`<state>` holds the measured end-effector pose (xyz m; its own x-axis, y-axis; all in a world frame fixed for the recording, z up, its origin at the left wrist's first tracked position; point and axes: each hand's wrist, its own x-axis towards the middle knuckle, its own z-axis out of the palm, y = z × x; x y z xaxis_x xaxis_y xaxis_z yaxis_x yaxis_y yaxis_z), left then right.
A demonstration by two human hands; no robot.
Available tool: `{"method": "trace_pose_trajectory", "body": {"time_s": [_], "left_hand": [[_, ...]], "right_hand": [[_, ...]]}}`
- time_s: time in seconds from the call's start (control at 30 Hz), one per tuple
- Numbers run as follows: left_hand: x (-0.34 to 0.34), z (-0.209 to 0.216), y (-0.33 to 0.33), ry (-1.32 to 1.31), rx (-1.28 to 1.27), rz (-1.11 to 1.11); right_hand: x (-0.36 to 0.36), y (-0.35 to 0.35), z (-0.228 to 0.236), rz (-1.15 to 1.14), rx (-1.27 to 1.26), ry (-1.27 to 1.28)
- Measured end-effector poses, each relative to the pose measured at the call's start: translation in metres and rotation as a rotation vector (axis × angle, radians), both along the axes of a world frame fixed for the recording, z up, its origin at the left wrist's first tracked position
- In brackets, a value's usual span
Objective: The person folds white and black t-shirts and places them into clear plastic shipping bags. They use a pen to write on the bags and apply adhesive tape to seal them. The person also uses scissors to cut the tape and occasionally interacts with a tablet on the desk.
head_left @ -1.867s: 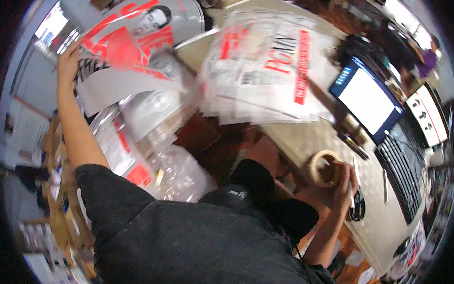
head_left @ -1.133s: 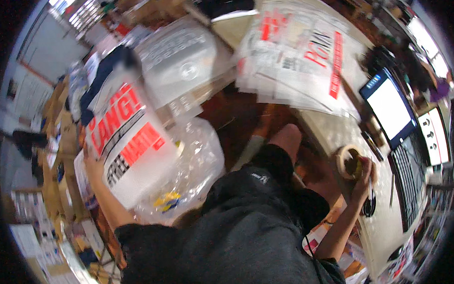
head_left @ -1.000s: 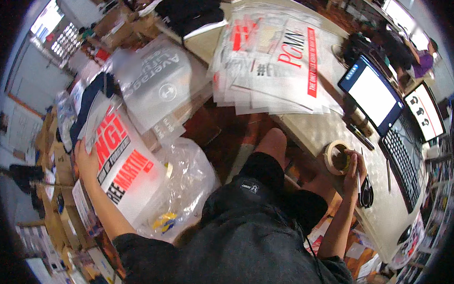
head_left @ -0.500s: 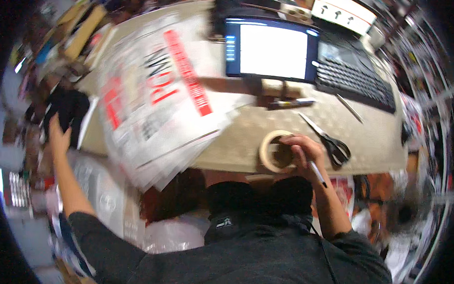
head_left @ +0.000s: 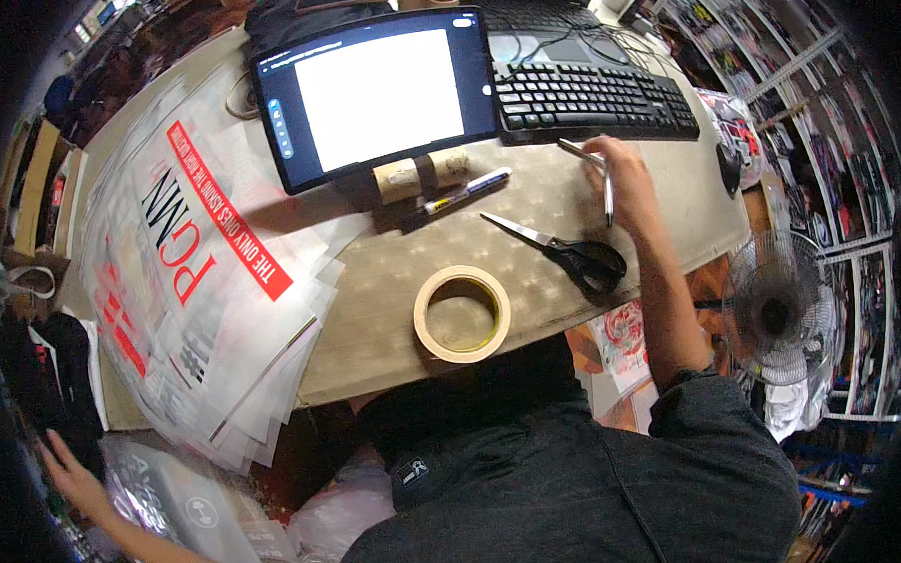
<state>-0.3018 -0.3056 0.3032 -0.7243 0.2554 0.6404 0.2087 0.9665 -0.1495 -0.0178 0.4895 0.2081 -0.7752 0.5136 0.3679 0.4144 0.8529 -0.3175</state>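
Note:
My right hand (head_left: 626, 181) is at the table's right side, below the keyboard, with its fingers closed on a slim white pen (head_left: 608, 199) that points toward me. A second thin, silvery pen (head_left: 577, 151) meets the same fingertips; whether they grip it I cannot tell. Out at the far left, my left hand (head_left: 75, 481) has its fingers stretched out beside a clear plastic package (head_left: 195, 499) and below some black cloth (head_left: 72, 369). Between the hands lie black-handled scissors (head_left: 589, 265), a roll of masking tape (head_left: 420, 322) and a capped marker (head_left: 467, 192).
A stack of printed translucent sheets (head_left: 222, 280) covers the table's left part. A tablet (head_left: 375, 96) stands at the back, with a cardboard tube (head_left: 397, 181) before it. The keyboard (head_left: 603, 97) and mouse (head_left: 728, 168) are right of it. A fan (head_left: 774, 310) stands beyond the table.
The view has swung right. My right hand has left the tape roll and moved up to the silvery pen, keeping the white pen. My left hand has come away from the black cloth, toward me.

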Motion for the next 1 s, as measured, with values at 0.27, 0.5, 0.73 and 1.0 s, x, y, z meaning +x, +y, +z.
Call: {"method": "trace_pose_trajectory", "body": {"time_s": [0.27,0.5,0.73,1.0], "left_hand": [[0.197,-0.045,0.312,-1.006,0.136,-0.488],[0.084,-0.04,0.402,-0.947,0.634,-0.648],[-0.005,-0.115,0.496,-1.186,1.89,-0.622],[-0.002,-0.119,0.497,-1.185,1.733,-0.746]], "right_hand": [[-0.021,0.018,0.009,0.086,-0.084,0.064],[-0.09,-0.067,0.008,0.422,-0.608,0.758],[-0.11,-0.087,-0.011,0.427,-0.238,0.735],[-0.115,-0.088,-0.015,0.4,-0.223,0.649]]}}
